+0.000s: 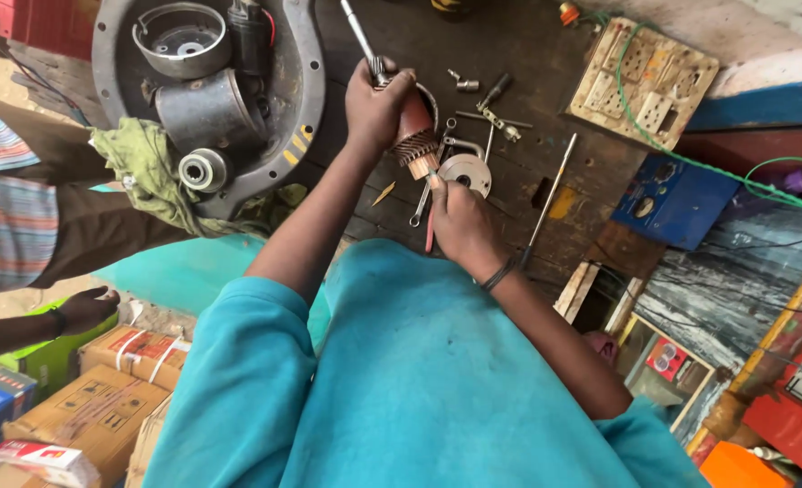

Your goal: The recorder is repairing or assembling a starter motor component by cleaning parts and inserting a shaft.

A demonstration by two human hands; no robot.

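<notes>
Your left hand (375,107) is wrapping tight around the copper-coloured motor armature (416,136), holding it above the dark wooden worktop (509,45), its metal shaft (361,38) sticking up past your knuckles. Your right hand (459,217) is closing on a red-handled tool (430,237), its tip pointing up at the armature's lower end. Just beside your right hand a round metal disc (466,172) is lying flat, with a spanner (422,201) next to it and a long thin rod (547,201) to the right. Further left, a big grey round housing (306,81) is sitting with cylindrical parts inside and a green rag (152,163) draped over its rim. Another person's hand (84,309) is hovering over cardboard boxes (93,407).
</notes>
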